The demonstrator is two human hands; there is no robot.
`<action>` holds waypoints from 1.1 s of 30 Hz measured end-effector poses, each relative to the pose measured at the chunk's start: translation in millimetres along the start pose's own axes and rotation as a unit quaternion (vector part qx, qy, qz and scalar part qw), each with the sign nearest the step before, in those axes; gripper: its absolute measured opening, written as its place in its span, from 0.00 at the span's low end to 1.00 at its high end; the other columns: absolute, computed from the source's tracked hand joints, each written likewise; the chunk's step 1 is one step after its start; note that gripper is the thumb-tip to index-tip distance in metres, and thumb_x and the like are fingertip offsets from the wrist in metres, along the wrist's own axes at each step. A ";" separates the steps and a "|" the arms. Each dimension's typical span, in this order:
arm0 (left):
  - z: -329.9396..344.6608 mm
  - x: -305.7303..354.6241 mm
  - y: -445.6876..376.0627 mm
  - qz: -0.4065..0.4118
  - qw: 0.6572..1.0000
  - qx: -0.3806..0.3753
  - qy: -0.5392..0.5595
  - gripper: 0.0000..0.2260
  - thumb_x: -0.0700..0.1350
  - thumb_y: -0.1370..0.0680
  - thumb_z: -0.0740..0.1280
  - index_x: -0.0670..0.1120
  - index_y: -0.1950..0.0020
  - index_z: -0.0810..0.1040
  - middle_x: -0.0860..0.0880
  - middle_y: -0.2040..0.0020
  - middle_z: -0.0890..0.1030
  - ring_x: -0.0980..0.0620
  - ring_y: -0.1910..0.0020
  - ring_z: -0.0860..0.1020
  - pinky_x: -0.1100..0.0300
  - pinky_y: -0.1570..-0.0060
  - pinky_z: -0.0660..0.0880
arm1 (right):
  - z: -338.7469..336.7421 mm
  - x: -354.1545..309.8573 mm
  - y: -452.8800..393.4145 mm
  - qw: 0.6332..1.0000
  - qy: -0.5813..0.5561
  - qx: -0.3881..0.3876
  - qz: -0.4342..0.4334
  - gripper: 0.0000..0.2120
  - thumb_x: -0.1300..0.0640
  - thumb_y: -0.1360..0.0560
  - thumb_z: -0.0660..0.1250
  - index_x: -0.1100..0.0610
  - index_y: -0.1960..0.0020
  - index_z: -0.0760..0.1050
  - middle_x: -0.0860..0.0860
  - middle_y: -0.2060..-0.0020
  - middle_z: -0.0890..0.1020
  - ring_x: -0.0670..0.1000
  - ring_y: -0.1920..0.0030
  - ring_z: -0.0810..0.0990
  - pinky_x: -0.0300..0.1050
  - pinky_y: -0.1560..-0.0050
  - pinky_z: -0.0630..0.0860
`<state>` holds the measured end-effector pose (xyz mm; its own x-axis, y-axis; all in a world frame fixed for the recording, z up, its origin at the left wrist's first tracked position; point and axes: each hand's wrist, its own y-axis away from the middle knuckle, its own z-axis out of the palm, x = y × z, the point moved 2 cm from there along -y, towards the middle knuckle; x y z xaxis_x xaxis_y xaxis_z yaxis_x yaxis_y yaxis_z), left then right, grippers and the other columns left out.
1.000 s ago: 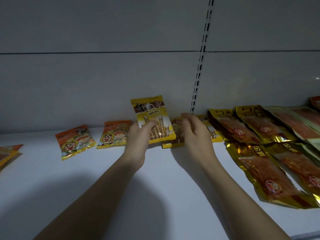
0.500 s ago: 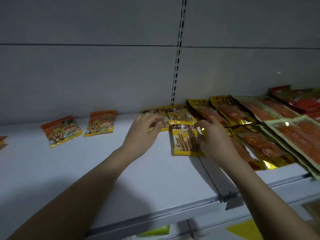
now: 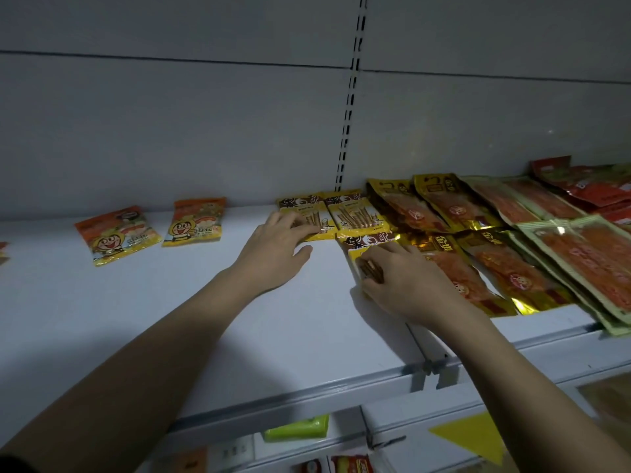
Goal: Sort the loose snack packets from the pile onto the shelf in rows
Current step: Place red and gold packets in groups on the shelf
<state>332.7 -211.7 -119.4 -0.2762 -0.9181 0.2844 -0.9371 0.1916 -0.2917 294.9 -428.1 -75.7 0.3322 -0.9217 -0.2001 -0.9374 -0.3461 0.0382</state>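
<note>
Three yellow stick-snack packets lie flat on the white shelf (image 3: 170, 319). Two sit side by side at the back: the left one (image 3: 307, 213) and the right one (image 3: 355, 213). My left hand (image 3: 276, 250) rests its straight fingers on the left back packet, thumb spread out on the shelf. The third yellow packet (image 3: 367, 242) lies in front of the right back one. My right hand (image 3: 406, 281) covers most of it, with fingertips curled down over its left edge. Only its top and a strip of its left side show.
Two orange cartoon packets (image 3: 117, 233) (image 3: 194, 223) lie further left. Gold packets of red strips (image 3: 454, 204) (image 3: 515, 271), green-edged orange packets (image 3: 587, 261) and red packets (image 3: 587, 186) crowd the right. The shelf's front rail (image 3: 307, 394) runs below my arms; a slotted upright (image 3: 348, 114) stands behind.
My left hand set the upright yellow packet down flat at the back and now rests on it. My right hand slid over the front yellow packet. The view moved left and lower.
</note>
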 end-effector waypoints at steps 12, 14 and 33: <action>-5.8 8.3 6.4 -0.043 0.997 0.040 0.045 0.15 0.50 0.17 0.62 0.54 0.30 0.76 0.51 0.34 0.74 0.47 0.35 0.67 0.49 0.36 0.67 | -6.6 -5.8 -7.9 0.998 -0.021 0.049 -0.014 0.17 0.50 0.19 0.59 0.51 0.30 0.68 0.52 0.34 0.72 0.58 0.34 0.68 0.58 0.38 0.71; -20.0 15.4 14.0 -0.064 0.996 0.051 0.046 0.14 0.50 0.17 0.62 0.54 0.33 0.77 0.51 0.35 0.75 0.47 0.35 0.68 0.48 0.36 0.68 | -15.4 -19.3 -6.9 0.996 -0.040 0.074 -0.041 0.16 0.51 0.19 0.60 0.52 0.33 0.71 0.52 0.36 0.75 0.57 0.38 0.72 0.53 0.44 0.73; -226.6 -121.4 350.5 -0.460 0.880 0.104 -0.066 0.10 0.51 0.17 0.61 0.52 0.44 0.81 0.50 0.48 0.83 0.49 0.52 0.79 0.52 0.53 0.78 | 33.0 -340.0 46.1 0.923 -0.145 -0.092 -0.345 0.11 0.50 0.20 0.60 0.53 0.52 0.79 0.51 0.55 0.82 0.53 0.56 0.79 0.47 0.57 0.75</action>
<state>-10.6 45.6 -49.2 0.6176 -0.6869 0.3831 -0.6888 -0.7075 -0.1582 135.3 -124.9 -38.2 0.7760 -0.3950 -0.4917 -0.4710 -0.8815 -0.0351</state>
